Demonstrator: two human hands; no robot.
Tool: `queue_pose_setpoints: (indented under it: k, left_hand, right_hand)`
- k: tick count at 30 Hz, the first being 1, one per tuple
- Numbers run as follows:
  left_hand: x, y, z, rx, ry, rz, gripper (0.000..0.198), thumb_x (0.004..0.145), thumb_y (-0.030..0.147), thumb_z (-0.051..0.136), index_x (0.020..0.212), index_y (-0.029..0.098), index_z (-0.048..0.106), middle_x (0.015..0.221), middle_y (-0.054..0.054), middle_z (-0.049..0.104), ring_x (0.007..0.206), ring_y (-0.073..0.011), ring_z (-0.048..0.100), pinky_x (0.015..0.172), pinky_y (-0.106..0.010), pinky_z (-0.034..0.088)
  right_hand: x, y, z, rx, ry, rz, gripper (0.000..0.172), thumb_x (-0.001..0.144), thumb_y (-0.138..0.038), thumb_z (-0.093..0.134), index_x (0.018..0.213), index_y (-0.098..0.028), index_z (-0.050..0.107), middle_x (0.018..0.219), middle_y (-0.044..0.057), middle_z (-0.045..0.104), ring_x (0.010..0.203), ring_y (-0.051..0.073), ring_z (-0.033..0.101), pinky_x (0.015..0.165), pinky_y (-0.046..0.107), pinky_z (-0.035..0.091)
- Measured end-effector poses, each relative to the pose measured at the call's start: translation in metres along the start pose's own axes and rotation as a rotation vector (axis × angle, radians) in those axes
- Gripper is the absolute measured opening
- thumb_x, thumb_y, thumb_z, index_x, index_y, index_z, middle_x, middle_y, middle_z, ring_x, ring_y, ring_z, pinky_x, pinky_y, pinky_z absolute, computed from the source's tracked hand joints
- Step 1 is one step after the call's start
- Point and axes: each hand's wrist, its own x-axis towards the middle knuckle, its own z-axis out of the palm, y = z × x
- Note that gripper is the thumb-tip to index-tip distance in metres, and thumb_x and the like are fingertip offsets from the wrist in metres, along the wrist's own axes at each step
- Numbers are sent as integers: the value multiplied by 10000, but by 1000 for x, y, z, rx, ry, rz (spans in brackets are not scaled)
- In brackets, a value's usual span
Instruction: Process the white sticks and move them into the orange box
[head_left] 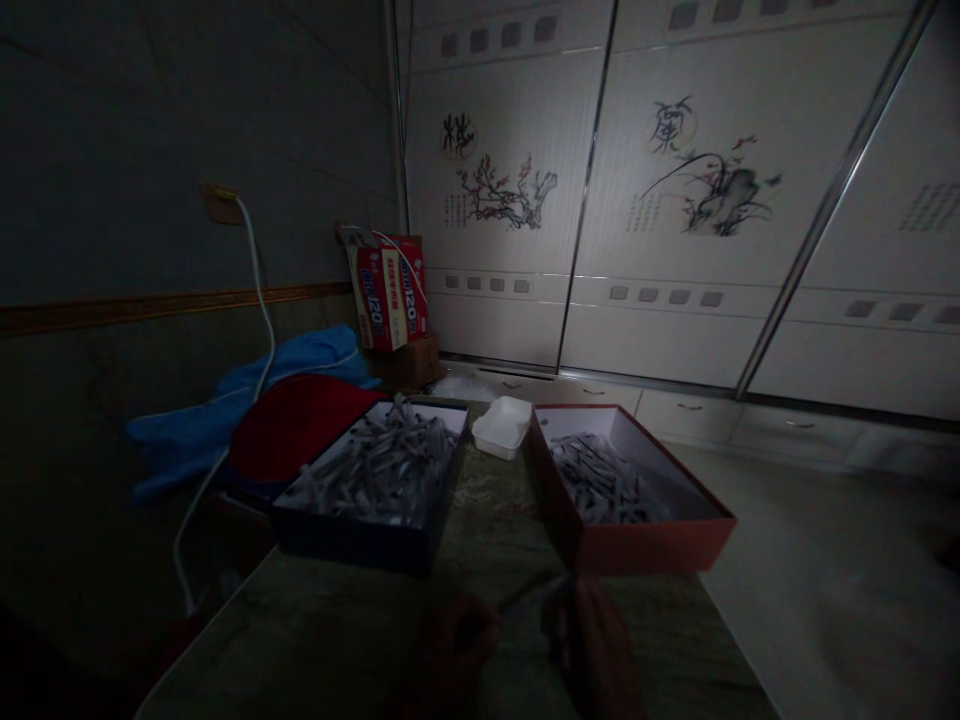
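Close to the near edge of the table, my left hand (461,635) is closed, its fingers pinching one end of a thin, dark strip (523,593). The strip slants up to the right, where my right hand (596,630) is closed around its other end. Dim light and blur hide what kind of thing it is. Beyond my left hand stands a dark blue box (352,540) heaped with many slim grey-white pieces (386,465). Past my right hand, an orange-red box (652,548) holds similar thin pieces (600,480), lying mostly along one side.
A small white tray (502,428) sits between the boxes on the marble-patterned table (491,520). Left of the table are a red round thing (296,425), blue cloth (300,355) and a white cable (259,270). Red-and-white cartons (390,295) stand by the sliding wardrobe doors (510,120).
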Motion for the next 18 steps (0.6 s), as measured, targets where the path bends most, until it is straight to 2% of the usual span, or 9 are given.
queue_pose_setpoints:
  k: [2,6,9,15,18]
  left_hand:
    - [3,3,-4,26,10,4,166,657,303,626,753,191,703,799,-53,713,834,-265,631,790,-359,466]
    - [11,11,-8,20,80,0,125,585,278,666,668,190,701,718,-48,708,769,-270,629,740,-357,476]
    - [13,12,-8,-1,65,14,121,578,266,666,661,186,704,718,-52,711,763,-267,627,729,-348,475]
    - [13,4,-8,9,19,20,123,595,267,670,665,173,706,702,-52,702,749,-254,620,723,-346,462]
    - [15,-2,-6,-64,60,6,135,575,278,701,660,174,704,688,-41,695,738,-243,619,715,-333,461]
  right_hand:
    - [-1,0,2,42,1,24,459,769,-645,489,776,-207,626,608,11,608,514,144,556,450,226,436]
    - [-1,2,8,170,-71,79,368,833,-558,480,880,-205,573,616,-25,568,471,94,492,416,185,388]
    - [0,4,9,207,-64,74,331,840,-524,500,957,-217,538,625,-38,572,463,87,486,419,180,382]
    - [2,-1,7,296,-74,101,321,810,-509,557,941,-217,534,589,-52,560,440,89,474,412,186,378]
    - [5,1,5,294,-87,89,290,813,-480,574,890,-201,553,553,-48,566,464,90,500,441,179,390]
